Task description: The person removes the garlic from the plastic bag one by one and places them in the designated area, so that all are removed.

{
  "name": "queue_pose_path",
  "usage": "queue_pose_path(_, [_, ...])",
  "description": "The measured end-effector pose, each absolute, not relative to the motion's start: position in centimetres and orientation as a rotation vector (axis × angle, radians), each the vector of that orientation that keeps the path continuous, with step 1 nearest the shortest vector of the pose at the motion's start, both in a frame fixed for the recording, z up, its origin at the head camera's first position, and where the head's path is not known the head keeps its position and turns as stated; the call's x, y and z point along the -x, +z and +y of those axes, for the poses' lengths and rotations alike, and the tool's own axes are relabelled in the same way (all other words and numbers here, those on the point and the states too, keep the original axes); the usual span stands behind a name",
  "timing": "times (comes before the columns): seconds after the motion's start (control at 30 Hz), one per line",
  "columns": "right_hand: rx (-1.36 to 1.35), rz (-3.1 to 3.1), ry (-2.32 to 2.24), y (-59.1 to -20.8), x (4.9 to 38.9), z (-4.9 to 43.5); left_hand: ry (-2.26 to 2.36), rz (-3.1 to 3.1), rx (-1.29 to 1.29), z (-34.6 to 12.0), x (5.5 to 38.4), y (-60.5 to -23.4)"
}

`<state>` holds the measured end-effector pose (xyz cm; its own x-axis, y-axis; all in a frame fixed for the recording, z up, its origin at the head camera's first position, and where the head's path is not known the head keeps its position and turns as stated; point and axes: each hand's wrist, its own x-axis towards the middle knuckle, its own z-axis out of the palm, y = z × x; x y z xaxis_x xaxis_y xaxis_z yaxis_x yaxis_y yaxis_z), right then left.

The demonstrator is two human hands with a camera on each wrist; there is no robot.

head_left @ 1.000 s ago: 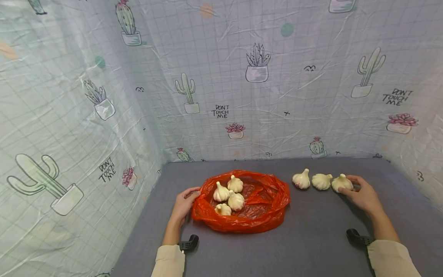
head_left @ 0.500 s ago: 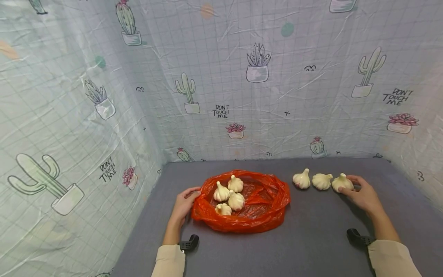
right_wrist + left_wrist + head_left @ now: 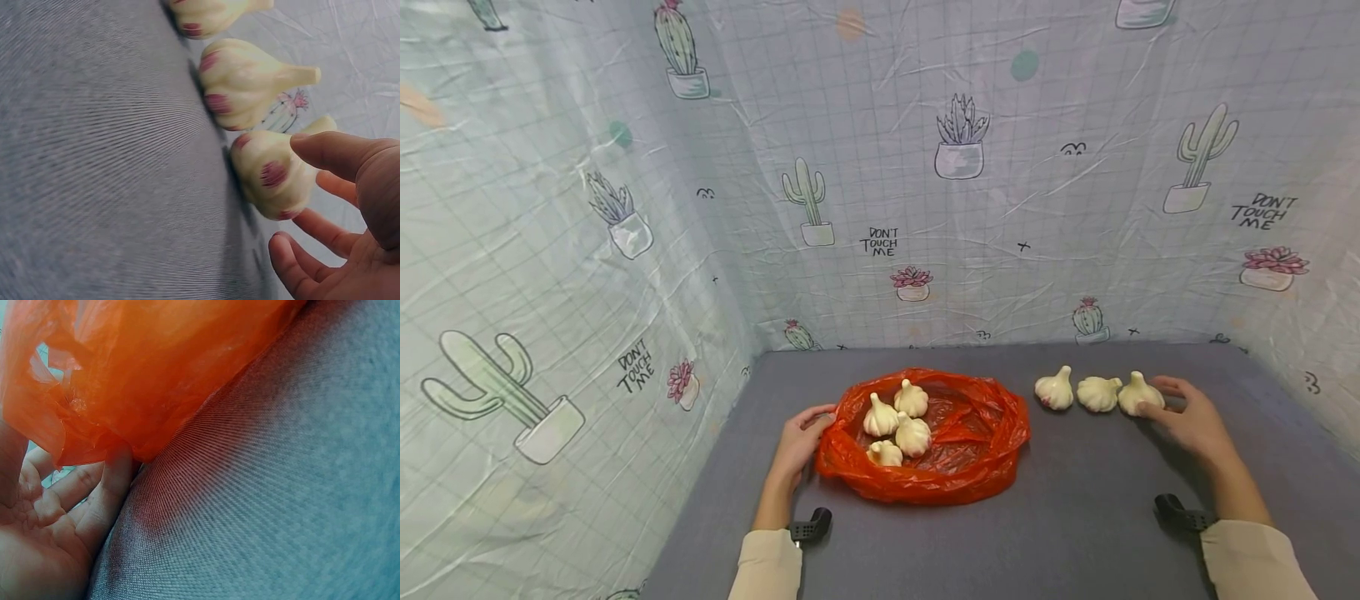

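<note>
A red plastic bag (image 3: pixel 925 487) lies with its mouth spread wide, and several garlic bulbs (image 3: pixel 880 417) sit in its left part. My left hand (image 3: pixel 797 446) holds the bag's left side; in the left wrist view its fingers (image 3: pixel 115 478) meet the thin plastic. My right hand (image 3: pixel 1191 421) is at the rightmost garlic bulb (image 3: pixel 1138 396) of a row of three. The thumb lies over that bulb near its stem in the right wrist view, with fingers behind and below it. That bulb (image 3: pixel 272 175) leans on the table, stem pointing away.
The other two bulbs of the row, a middle bulb (image 3: pixel 1098 394) and a left bulb (image 3: pixel 1054 389), lie between the bag and my right hand. A grey cloth-like table (image 3: pixel 1000 550) reaches back to a cactus-print curtain (image 3: pixel 985 250), which also lines the left and right sides.
The rightmost garlic bulb has tipped slightly, its stem now leaning more to the left. My right hand has shifted a little. The left hand and bag have stayed put.
</note>
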<state>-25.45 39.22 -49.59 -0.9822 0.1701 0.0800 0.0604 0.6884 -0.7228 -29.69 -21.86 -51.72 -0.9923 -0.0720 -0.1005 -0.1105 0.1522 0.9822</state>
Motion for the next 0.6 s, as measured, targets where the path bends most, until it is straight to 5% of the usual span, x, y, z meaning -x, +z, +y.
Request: queue_pose_path(0.6, [0.094, -2.735, 1.088, -45.1, 25.0, 36.4, 2.005, 2.37, 0.191, -21.8, 29.8, -51.7])
